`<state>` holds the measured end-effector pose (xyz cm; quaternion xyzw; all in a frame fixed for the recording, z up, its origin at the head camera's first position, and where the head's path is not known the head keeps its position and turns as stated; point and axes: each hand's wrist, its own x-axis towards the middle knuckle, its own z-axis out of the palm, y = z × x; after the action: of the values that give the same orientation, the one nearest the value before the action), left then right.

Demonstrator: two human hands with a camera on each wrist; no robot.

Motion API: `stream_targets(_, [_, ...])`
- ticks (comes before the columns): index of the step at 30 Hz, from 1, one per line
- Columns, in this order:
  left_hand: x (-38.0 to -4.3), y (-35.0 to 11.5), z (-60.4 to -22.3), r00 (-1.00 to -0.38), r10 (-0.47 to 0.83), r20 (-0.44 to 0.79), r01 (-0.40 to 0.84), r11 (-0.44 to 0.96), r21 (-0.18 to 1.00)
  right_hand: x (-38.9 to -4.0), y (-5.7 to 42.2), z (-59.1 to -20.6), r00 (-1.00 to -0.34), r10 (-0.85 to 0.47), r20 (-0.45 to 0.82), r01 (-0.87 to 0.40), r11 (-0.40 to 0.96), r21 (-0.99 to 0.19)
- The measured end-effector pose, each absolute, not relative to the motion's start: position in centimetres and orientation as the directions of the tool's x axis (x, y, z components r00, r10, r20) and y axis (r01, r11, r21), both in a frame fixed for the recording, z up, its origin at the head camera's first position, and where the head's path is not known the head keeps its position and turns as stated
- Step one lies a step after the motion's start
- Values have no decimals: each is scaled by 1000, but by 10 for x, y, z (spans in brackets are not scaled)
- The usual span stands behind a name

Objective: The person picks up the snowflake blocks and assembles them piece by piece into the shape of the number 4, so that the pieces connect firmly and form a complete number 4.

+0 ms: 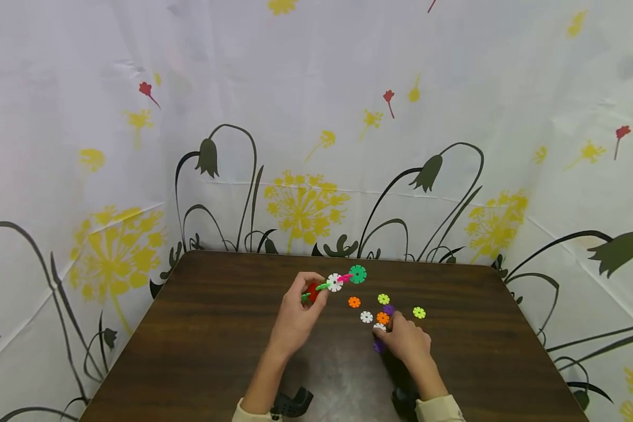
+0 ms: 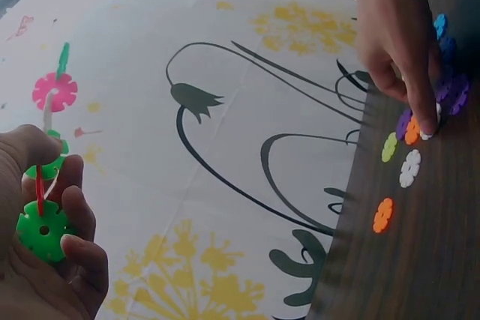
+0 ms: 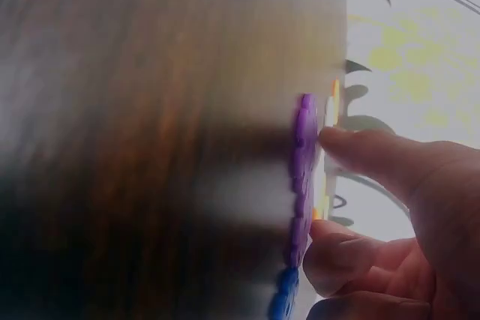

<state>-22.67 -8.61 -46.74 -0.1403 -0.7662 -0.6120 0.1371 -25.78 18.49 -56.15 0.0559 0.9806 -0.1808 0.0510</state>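
Note:
My left hand (image 1: pixel 298 316) is raised over the table and grips a chain of interlocked flower-shaped plastic discs. The chain has red and green discs by the fingers, then a white disc (image 1: pixel 334 282), a pink disc (image 1: pixel 344 278) and a green disc (image 1: pixel 357 274) at the far end. On the tabletop, the thumb and index finger of my right hand (image 1: pixel 408 340) pinch a small loose white disc (image 1: pixel 380 327), partly hidden by the fingers. Beside it lie an orange disc (image 1: pixel 383 317) and a purple disc (image 1: pixel 388 309). Another purple disc (image 1: pixel 378 346) sits just nearer me.
More loose discs lie about: a white disc (image 1: pixel 366 317), an orange disc (image 1: pixel 354 302), and yellow-green discs (image 1: pixel 419 312) farther right. Blue discs (image 2: pixel 448 50) show past the right hand in the left wrist view. A flower-printed cloth (image 1: pixel 306 117) hangs behind the dark wooden table (image 1: pixel 206 328).

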Motion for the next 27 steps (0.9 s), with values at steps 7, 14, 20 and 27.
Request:
stream_targets(7, [-226, -86, -466, -920, 67, 385, 390, 200, 899, -261, 189, -566, -991, 72, -116, 117, 890, -442])
stream_targets(14, [-227, -91, -466, -931, 82, 356, 365, 183, 913, -262, 191, -563, -985, 123, -122, 166, 864, -476])
stream_targets(20, [-226, -91, -465, -938, 97, 333, 345, 154, 926, -264, 193, -565, -981, 115, -154, 181, 827, -532])
stream_targets(27, [-224, -93, -465, -941, 136, 312, 331, 164, 929, -265, 199, -567, -996, -40, -86, 42, 624, -780])
